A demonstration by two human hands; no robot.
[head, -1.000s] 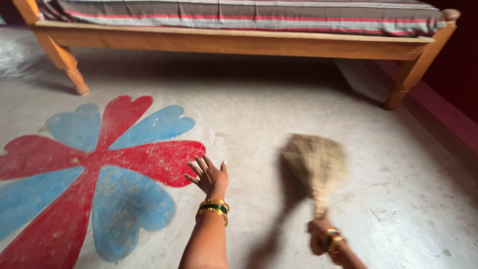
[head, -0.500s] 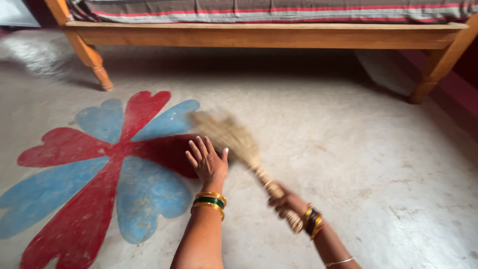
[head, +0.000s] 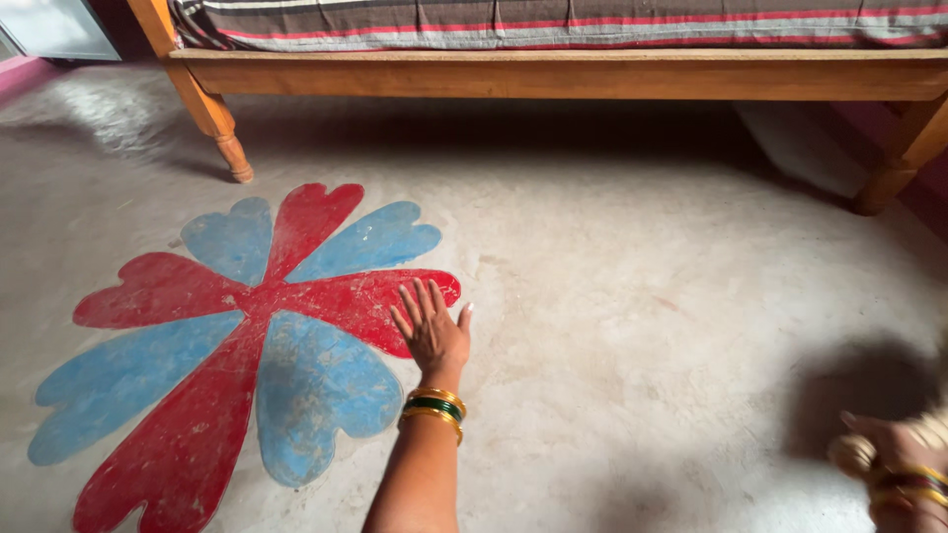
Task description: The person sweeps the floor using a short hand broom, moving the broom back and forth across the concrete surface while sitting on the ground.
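1. The person's left hand (head: 432, 328) lies flat on the grey floor (head: 632, 296), palm down, fingers spread wide and gripping nothing. Its fingertips rest on the edge of a red petal of the painted flower (head: 237, 336).
2. On the left wrist sit gold and green bangles (head: 433, 405), just behind the hand.
3. The right hand (head: 884, 449) is at the lower right corner, blurred and partly cut off by the picture's edge. It seems closed round the pale bound handle of a broom (head: 930, 430), of which only a small blurred piece shows; I cannot tell how firmly the fingers grip it.
4. That broom handle is well apart from the left hand, far over to the right, low above the floor. Its bristles are out of sight.
5. Gold and dark bangles ring the right wrist too, smeared by blur.
6. A dark shadow lies on the floor just above the right hand.
7. The flower is a large design of heart-shaped petals, red and blue by turns, worn and dusty, spreading left from the left hand.
8. Along the far side stands a wooden bed (head: 553, 74), its turned leg (head: 225, 133) at the left and another at the right, with a striped mattress (head: 553, 22) of grey, red and white on top.
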